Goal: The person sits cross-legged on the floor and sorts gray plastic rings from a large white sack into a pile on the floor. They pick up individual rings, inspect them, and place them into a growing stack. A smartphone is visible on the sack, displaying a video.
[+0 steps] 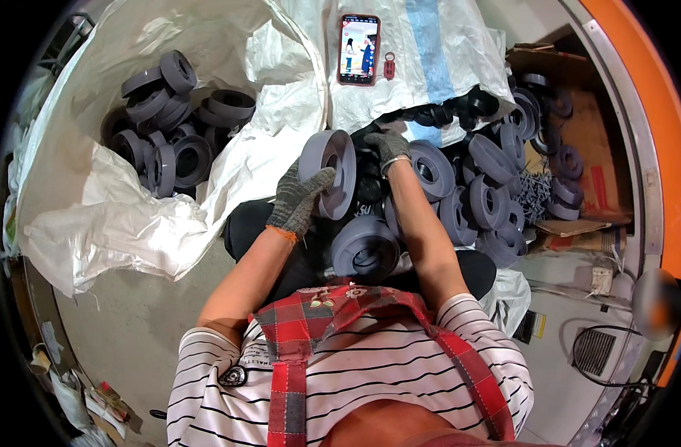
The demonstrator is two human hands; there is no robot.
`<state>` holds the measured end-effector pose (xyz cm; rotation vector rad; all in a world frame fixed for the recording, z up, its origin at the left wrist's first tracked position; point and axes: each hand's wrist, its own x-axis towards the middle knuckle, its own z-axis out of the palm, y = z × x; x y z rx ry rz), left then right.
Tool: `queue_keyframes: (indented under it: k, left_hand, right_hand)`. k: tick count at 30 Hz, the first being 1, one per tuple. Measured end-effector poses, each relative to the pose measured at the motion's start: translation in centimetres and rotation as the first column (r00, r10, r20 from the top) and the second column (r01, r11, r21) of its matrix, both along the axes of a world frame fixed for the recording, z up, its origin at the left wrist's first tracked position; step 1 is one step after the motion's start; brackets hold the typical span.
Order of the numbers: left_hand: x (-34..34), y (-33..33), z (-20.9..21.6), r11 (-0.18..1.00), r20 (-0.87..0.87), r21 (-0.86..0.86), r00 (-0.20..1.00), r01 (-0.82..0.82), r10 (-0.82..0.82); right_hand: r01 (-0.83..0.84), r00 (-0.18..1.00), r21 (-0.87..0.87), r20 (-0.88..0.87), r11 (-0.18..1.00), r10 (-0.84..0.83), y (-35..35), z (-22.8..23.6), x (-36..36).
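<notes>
Got grey ring (343, 167) clamped in left hand (299, 197), just right of white sack (169, 231); can't tell grip of right hand (389, 147). Looks partway: heaped rings (162, 100) inside sack, plenty loose rings (489, 160) farther right.

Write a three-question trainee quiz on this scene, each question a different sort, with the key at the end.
1. Multiple choice: the left hand grips (a) a screw, (b) a grey ring, (c) a cardboard flap.
2. True or false: the right hand is bare.
3. Fill in: the smartphone rests on a white sack with a ____ stripe.

Key: 1. b. 2. False; it wears a dark grey glove. 3. Blue.
</notes>
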<state>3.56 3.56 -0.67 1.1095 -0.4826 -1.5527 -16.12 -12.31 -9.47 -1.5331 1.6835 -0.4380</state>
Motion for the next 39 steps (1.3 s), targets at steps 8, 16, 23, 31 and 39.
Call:
queue_keyframes:
  k: [8, 16, 23, 31, 39]
  left_hand:
    - [-0.6, -0.2, 0.1, 0.998, 0.037, -0.020, 0.998, 0.059, -0.058]
    - [-0.6, -0.2, -1.5, 0.972, -0.277, 0.068, 0.940, 0.225, -0.198]
    - [-1.0, 0.8, -0.9, 0.961, 0.045, -0.038, 0.962, 0.272, -0.271]
    - [-1.1, 1.1, 0.4, 0.865, 0.603, -0.124, 0.729, 0.486, -0.323]
    - [-0.7, 1.1, 0.1, 0.785, 0.591, -0.152, 0.691, 0.601, -0.415]
  right_hand:
    - [0.360, 0.814, -0.036, 0.500, 0.932, -0.295, 5.1, -4.7, -3.3]
    - [0.164, 0.957, -0.478, 0.288, 0.863, -0.022, 15.0, 7.1, 1.2]
    - [-0.194, 0.961, -0.394, 0.106, 0.898, 0.254, 15.4, 6.2, 0.1]
    - [-0.294, 0.956, -0.437, -0.140, 0.850, 0.258, 15.7, 8.7, -0.4]
    - [-0.402, 0.915, -0.559, -0.215, 0.725, 0.342, 16.7, 7.8, -1.1]
